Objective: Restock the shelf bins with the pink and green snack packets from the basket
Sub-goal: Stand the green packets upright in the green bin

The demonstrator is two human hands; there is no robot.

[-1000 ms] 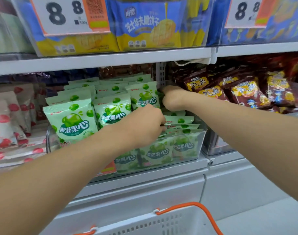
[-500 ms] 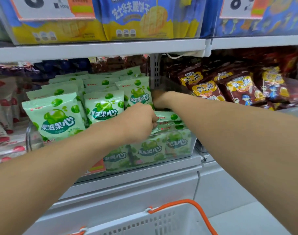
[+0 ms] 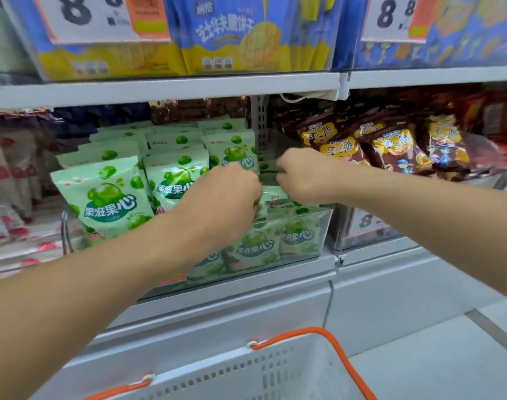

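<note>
Tucking green packets [image 3: 278,202] into the right end of the clear bin [image 3: 318,235], both hands are deep in the shelf! Left hand [image 3: 223,197] is curled, fingers pinching the flat-lying packets near the bin's front wall; right hand [image 3: 304,176] is curled over the same stack, though what it grips I cannot tell. Upright green rows fill the bin's left side. The basket [image 3: 264,370] waits below. Next, likely: settle this stack, release, reach down.
</note>
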